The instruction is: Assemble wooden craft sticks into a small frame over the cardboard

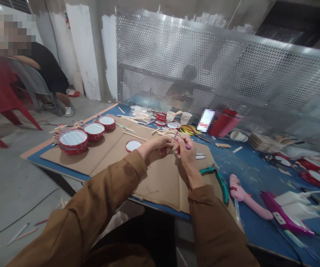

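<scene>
Left hand (156,147): your fingers close around a thin wooden stick (172,141), maybe (the view is small).
Right hand (187,150): you pinch a pink-handled tool (188,146); keep it steady.

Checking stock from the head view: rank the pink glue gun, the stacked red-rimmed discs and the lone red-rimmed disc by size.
Pink glue gun, largest; stacked red-rimmed discs; lone red-rimmed disc, smallest. The gun sits nearer the camera, so its lead is unsure.
</scene>
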Action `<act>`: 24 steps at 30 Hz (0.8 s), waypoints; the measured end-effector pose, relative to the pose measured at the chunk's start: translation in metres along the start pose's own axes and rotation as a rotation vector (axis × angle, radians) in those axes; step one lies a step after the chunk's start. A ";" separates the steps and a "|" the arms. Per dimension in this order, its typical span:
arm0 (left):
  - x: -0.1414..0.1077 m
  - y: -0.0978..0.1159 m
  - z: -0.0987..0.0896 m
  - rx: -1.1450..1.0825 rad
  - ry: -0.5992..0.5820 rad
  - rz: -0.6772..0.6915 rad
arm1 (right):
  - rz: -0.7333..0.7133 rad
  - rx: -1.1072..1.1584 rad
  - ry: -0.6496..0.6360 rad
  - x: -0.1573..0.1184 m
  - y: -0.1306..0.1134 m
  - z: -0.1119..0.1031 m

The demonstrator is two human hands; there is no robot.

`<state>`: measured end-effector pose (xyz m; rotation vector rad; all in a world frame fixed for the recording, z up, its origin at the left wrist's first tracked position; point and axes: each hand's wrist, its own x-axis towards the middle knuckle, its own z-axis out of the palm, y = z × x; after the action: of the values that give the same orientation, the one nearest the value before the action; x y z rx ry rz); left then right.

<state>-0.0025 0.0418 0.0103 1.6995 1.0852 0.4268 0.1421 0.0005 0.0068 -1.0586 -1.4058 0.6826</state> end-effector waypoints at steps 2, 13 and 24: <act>0.000 0.000 0.000 -0.010 -0.001 0.001 | 0.005 0.002 -0.005 0.000 0.000 0.000; 0.000 0.001 0.000 0.018 -0.001 0.001 | 0.007 0.057 0.017 0.001 0.004 -0.001; -0.001 0.000 0.001 -0.003 0.023 0.018 | 0.028 0.064 0.028 0.000 0.006 0.000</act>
<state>-0.0016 0.0405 0.0101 1.7062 1.0861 0.4599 0.1437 0.0032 0.0018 -1.0352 -1.3385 0.7258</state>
